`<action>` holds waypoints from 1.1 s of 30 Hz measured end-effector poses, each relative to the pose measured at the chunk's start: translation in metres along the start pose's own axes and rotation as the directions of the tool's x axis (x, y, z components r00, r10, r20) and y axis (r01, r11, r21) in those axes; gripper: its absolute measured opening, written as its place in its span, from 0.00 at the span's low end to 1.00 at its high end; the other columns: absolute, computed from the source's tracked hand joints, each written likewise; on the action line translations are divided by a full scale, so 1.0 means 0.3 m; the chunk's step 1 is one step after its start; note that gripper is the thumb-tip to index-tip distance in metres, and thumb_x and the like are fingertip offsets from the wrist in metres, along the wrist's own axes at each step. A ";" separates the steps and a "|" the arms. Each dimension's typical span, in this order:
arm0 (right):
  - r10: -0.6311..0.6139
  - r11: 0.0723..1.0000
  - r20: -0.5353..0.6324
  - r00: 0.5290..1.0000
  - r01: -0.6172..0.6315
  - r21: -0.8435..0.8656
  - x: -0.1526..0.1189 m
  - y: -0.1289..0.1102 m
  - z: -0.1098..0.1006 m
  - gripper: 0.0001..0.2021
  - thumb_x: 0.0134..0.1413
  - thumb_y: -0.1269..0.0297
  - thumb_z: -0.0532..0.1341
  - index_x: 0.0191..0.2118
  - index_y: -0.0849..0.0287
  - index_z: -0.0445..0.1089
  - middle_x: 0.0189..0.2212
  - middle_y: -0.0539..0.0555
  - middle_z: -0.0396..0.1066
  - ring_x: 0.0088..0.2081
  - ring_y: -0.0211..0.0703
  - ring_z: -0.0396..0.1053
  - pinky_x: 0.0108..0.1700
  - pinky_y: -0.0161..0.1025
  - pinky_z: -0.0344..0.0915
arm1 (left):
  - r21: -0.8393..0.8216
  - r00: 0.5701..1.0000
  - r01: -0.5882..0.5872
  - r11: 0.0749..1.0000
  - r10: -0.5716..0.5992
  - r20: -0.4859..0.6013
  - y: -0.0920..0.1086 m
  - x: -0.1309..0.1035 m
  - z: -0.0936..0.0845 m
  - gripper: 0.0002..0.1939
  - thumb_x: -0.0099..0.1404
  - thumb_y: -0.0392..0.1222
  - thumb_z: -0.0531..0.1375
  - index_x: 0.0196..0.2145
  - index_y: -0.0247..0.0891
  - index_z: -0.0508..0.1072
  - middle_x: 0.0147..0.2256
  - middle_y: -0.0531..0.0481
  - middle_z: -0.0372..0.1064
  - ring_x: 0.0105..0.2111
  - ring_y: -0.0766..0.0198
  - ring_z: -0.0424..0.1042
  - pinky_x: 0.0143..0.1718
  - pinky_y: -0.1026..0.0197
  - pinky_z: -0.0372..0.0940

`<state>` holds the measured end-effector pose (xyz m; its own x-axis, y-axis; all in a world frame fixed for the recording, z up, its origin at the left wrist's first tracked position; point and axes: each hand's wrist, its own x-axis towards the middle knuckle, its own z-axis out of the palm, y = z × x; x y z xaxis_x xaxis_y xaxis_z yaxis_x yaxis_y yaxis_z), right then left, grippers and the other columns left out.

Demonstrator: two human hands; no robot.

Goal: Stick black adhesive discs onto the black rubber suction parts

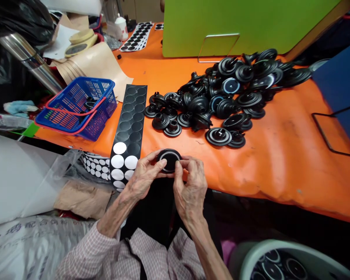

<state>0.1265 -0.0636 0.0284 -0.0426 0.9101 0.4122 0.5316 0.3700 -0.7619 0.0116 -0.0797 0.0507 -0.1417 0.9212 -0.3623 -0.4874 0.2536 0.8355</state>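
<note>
Between my two hands, at the table's front edge, is a round black disc part (171,162) with a pale ring near its rim. My left hand (146,174) grips its left side, thumb on the face. The right side is pinched by my right hand (190,181), thumb pressed on the face. Left of my hands lies a strip of round black stickers (130,123); its lower end shows white circles and hangs over the edge. Beyond my hands is a heap of black disc parts (200,105) with raised hubs.
A blue basket (100,116) with a red handle holds a few black pieces at left. Behind it are brown paper (97,62) and tape rolls (80,42). A green board (186,29) stands at the back, a blue panel (341,77) at right. A tub (251,258) of discs sits lower right.
</note>
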 end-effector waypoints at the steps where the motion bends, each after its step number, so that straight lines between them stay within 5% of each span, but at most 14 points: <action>1: -0.019 1.000 -0.010 1.000 0.019 -0.023 -0.003 0.000 0.007 0.07 0.63 0.67 0.51 0.33 0.54 0.62 0.35 0.55 0.66 0.41 0.44 0.67 0.42 0.45 0.68 | 0.005 1.000 -0.005 1.000 0.005 -0.020 -0.001 0.000 0.000 0.21 0.54 0.41 0.67 0.47 0.33 0.74 0.47 0.42 0.73 0.45 0.53 0.74 0.41 0.52 0.74; 6: 0.004 0.999 -0.016 1.000 -0.005 -0.033 -0.018 0.000 0.040 0.08 0.64 0.66 0.50 0.33 0.54 0.62 0.38 0.58 0.67 0.42 0.46 0.69 0.43 0.45 0.69 | 0.032 0.997 -0.036 0.999 0.038 -0.063 -0.005 -0.002 -0.004 0.21 0.54 0.42 0.67 0.45 0.34 0.74 0.46 0.42 0.73 0.46 0.53 0.73 0.40 0.54 0.74; 10: 0.220 0.965 -0.003 0.975 -0.218 0.149 -0.011 0.006 0.035 0.09 0.58 0.58 0.57 0.41 0.57 0.64 0.39 0.58 0.67 0.39 0.47 0.70 0.40 0.47 0.71 | 0.019 0.998 -0.041 0.999 0.042 -0.048 0.000 -0.010 -0.017 0.21 0.55 0.42 0.66 0.46 0.34 0.73 0.46 0.43 0.73 0.42 0.55 0.74 0.37 0.56 0.74; 13: 0.373 0.828 0.258 0.891 -0.445 0.341 0.018 0.005 0.006 0.17 0.51 0.50 0.62 0.40 0.58 0.69 0.36 0.56 0.71 0.34 0.46 0.71 0.37 0.46 0.71 | 0.033 0.999 -0.029 0.999 0.030 -0.032 0.019 -0.030 -0.034 0.21 0.56 0.45 0.66 0.47 0.36 0.73 0.46 0.44 0.72 0.38 0.58 0.75 0.36 0.58 0.74; 17: 0.281 0.702 0.544 0.791 -0.556 0.445 0.122 -0.035 0.030 0.16 0.44 0.48 0.67 0.27 0.57 0.71 0.23 0.51 0.70 0.26 0.42 0.67 0.29 0.40 0.67 | 0.205 0.995 -0.091 0.975 0.097 -0.017 0.105 -0.028 -0.090 0.23 0.58 0.49 0.64 0.49 0.36 0.73 0.42 0.44 0.73 0.32 0.63 0.74 0.30 0.64 0.71; 20: 0.118 0.660 0.592 0.797 -0.508 0.553 0.236 -0.154 0.129 0.16 0.44 0.49 0.68 0.25 0.58 0.70 0.19 0.49 0.66 0.24 0.38 0.63 0.28 0.37 0.62 | 0.276 0.963 -0.231 0.933 0.261 -0.073 0.260 -0.016 -0.159 0.26 0.57 0.47 0.65 0.52 0.34 0.71 0.42 0.42 0.72 0.30 0.64 0.73 0.28 0.64 0.70; 24: -0.069 0.458 0.590 0.805 -0.500 0.735 0.358 -0.366 0.278 0.18 0.41 0.49 0.69 0.27 0.59 0.68 0.22 0.46 0.66 0.24 0.35 0.63 0.29 0.35 0.62 | 0.357 0.857 -0.376 0.855 0.468 -0.216 0.495 -0.031 -0.231 0.24 0.56 0.39 0.65 0.51 0.33 0.72 0.41 0.42 0.74 0.30 0.65 0.73 0.28 0.64 0.71; 26: -0.126 0.393 0.588 0.799 -0.504 0.769 0.386 -0.427 0.323 0.18 0.42 0.50 0.69 0.29 0.59 0.67 0.23 0.46 0.67 0.24 0.34 0.63 0.31 0.35 0.62 | 0.334 0.831 -0.404 0.852 0.494 -0.255 0.562 -0.047 -0.247 0.22 0.57 0.38 0.64 0.51 0.33 0.72 0.42 0.41 0.75 0.31 0.64 0.74 0.29 0.64 0.71; 33: -0.175 0.344 0.635 0.752 -0.558 0.755 0.342 -0.398 0.331 0.15 0.47 0.52 0.66 0.33 0.59 0.69 0.27 0.47 0.67 0.27 0.33 0.61 0.33 0.35 0.59 | 0.189 0.863 -0.373 0.908 0.415 -0.289 0.524 -0.089 -0.267 0.18 0.60 0.35 0.61 0.49 0.34 0.73 0.45 0.40 0.75 0.35 0.58 0.77 0.32 0.58 0.74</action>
<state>-0.0253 0.0042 0.1121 -0.6623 0.7385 0.1262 -0.4325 -0.2393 -0.8693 -0.1302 -0.0880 0.1585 -0.5732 0.8149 -0.0855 -0.2269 -0.0576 0.9722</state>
